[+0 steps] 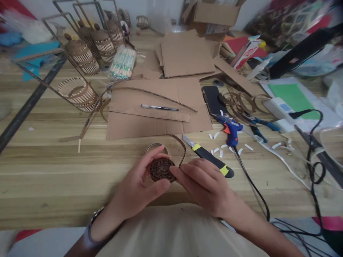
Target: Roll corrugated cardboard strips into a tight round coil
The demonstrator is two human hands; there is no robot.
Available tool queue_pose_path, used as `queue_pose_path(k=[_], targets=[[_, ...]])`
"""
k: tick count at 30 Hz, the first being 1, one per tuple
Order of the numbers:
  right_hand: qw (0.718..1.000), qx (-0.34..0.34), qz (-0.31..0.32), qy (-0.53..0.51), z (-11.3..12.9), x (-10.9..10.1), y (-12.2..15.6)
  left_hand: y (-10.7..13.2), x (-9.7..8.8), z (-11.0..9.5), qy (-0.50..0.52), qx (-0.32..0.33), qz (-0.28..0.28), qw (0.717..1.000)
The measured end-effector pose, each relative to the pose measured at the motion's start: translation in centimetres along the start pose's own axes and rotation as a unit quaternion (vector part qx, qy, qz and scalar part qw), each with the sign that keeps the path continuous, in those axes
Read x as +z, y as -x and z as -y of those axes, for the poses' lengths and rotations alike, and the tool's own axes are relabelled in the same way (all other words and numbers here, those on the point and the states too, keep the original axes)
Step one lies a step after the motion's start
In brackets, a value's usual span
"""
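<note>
My left hand (134, 194) is closed around the side of a round coil of brown corrugated cardboard strip (162, 170), its spiral face turned up. At the coil's right edge, the fingers of my right hand (207, 185) pinch the strip. A loose tail of strip (183, 147) curves up and away from there over the table. Just behind my left fingers lies a thin ring (150, 145), partly hidden by them. A utility knife (209, 157) with its blade out rests beyond my right hand.
Behind the hands lies a cardboard sheet (128, 128) with a pen (160, 107) on it. A blue glue gun (232, 132), its cord trailing forward, sits right beside pliers (264, 124) and white scraps. Slatted lanterns (81, 57) with frames stand back left.
</note>
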State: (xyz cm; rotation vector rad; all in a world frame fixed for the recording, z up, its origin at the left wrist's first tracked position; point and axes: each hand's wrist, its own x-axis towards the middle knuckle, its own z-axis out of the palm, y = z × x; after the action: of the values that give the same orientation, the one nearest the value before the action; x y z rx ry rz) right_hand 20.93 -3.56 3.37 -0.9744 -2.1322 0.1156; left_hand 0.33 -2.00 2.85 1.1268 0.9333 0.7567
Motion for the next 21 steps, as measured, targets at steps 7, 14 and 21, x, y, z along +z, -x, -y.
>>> queue_pose_path(k=[7, 14, 21], targets=[[0.997, 0.029, 0.01, -0.066, 0.3, 0.9, -0.1, -0.3, 0.5, 0.1, -0.025, -0.052, -0.013, 0.998], [0.97, 0.135, -0.026, -0.199, -0.5, 2.0, 0.8, -0.4, -0.2, 1.5, 0.147, -0.039, 0.06, 0.986], [0.982, 0.13, -0.021, -0.136, -1.0, 2.0, 0.3, -1.0, -0.5, 1.7, 0.151, -0.04, 0.053, 0.986]])
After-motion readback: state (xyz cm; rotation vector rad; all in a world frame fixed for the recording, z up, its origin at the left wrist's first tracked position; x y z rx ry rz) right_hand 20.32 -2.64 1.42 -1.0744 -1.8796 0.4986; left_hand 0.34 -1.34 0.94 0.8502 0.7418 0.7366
